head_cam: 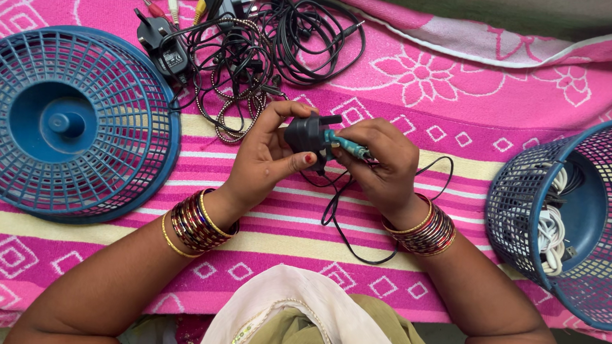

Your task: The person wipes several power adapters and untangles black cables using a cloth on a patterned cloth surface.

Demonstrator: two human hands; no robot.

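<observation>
- Black plastic: a small charger adapter sits pinched between a person's two hands above a pink, patterned bedspread, at the middle of the head view.
- The left hand closes on the adapter from the left, thumb underneath and forefinger curled over its top.
- The right hand is clenched around a teal-tipped connector that meets the adapter's right side; whether it is pushed in cannot be told.
- A thin black cord loops down from the hands across the cloth toward the person's lap.
- Stacks of red and gold bangles ring both wrists.
- A tangle of black cables and chargers, with red, white and yellow plugs at its left edge, lies beyond the hands.
- A blue lattice basket rests upside down well to the left.
- A second blue basket, tipped on its side at the right, holds coiled white cables.
</observation>
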